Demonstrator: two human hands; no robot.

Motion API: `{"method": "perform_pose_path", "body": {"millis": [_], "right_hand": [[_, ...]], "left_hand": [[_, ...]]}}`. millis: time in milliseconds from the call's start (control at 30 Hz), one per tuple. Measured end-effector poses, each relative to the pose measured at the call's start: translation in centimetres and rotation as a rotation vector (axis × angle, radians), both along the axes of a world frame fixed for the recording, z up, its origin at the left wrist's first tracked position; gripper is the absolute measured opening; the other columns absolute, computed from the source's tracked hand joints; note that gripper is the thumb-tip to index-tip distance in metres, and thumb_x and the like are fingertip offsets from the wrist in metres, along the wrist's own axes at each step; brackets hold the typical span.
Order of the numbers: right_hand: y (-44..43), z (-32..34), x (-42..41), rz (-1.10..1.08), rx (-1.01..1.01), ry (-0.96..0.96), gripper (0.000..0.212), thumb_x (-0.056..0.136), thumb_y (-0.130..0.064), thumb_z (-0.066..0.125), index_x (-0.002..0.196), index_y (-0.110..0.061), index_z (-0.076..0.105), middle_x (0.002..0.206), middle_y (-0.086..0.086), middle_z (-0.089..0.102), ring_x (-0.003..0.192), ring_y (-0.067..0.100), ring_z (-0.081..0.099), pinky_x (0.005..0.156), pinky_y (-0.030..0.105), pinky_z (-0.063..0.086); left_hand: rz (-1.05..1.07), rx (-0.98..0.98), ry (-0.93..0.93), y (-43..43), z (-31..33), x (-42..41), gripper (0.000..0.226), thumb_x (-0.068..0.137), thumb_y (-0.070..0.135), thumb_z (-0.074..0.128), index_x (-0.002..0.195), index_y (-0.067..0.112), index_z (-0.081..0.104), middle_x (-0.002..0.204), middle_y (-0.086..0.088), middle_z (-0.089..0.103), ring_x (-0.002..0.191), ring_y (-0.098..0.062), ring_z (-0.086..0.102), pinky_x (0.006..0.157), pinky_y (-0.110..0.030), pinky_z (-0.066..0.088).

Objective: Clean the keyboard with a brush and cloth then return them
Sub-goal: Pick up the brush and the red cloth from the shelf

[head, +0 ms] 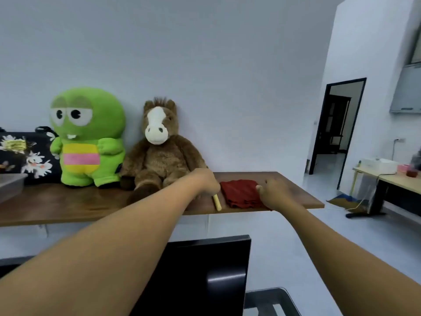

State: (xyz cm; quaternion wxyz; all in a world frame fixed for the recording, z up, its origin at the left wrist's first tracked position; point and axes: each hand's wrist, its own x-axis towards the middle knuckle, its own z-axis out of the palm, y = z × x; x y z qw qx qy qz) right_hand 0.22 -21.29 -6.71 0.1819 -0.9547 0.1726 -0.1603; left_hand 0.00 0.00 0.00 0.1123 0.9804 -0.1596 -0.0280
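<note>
Reaching up to the shelf point(296, 197), we have both hands at its front edge: our left hand point(206, 181) is curled closed over the top of the brush point(217, 202), whose pale handle sticks out below the fist toward 6 o'clock and lies on the wood, while our right hand point(274, 193) rests on the red cloth point(239, 192), fingers bent over its near right corner; we cannot tell whether that grip has truly pinched the fabric. The keyboard is not in view. Both tools sit close to the shelf lip, so a loose hold could, we judge, let the brush roll off or the cloth slide and drop behind the monitor point(205, 270) at 6 o'clock. The horse toy point(159, 151) sits at 9 o'clock of the left hand, touching or nearly touching the wrist, and a careless elbow could topple it into the green toy point(87, 135) beside it. A floral bag point(22, 153) stands farther toward 9 o'clock, well apart.
</note>
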Motion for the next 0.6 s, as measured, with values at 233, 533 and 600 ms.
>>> {"method": "perform_pose_path", "body": {"millis": [233, 533, 600], "right_hand": [[0.8, -1.0, 3.1, -0.093, -0.016, -0.003, 0.055, 0.100, -0.045, 0.035, 0.132, -0.002, 0.048, 0.140, 0.021, 0.041, 0.129, 0.035, 0.038, 0.102, 0.043, 0.036], [2.0, -0.5, 3.3, -0.028, 0.038, -0.008, 0.036, 0.100, -0.032, 0.042, 0.116, -0.005, 0.060, 0.122, 0.018, 0.061, 0.107, 0.035, 0.059, 0.079, 0.036, 0.044], [1.2, 0.6, 2.2, -0.022, 0.053, -0.076, 0.040, 0.100, -0.035, 0.041, 0.118, -0.003, 0.057, 0.123, 0.021, 0.060, 0.110, 0.038, 0.057, 0.083, 0.036, 0.043]], "left_hand": [[0.064, 0.253, 0.137, -4.0, -2.9, 2.3, 0.042, 0.095, 0.022, 0.057, 0.132, 0.002, 0.050, 0.100, -0.009, 0.061, 0.091, -0.027, 0.064, 0.072, -0.036, 0.055], [0.080, 0.117, 0.036, -4.0, -2.2, 1.8, 0.028, 0.087, 0.016, 0.065, 0.110, 0.000, 0.064, 0.100, -0.014, 0.066, 0.090, -0.029, 0.064, 0.075, -0.033, 0.049], [0.051, -0.057, -0.041, -4.0, -1.0, 0.9, 0.028, 0.091, 0.015, 0.060, 0.114, 0.000, 0.062, 0.114, -0.015, 0.065, 0.104, -0.030, 0.063, 0.082, -0.034, 0.050]]}}
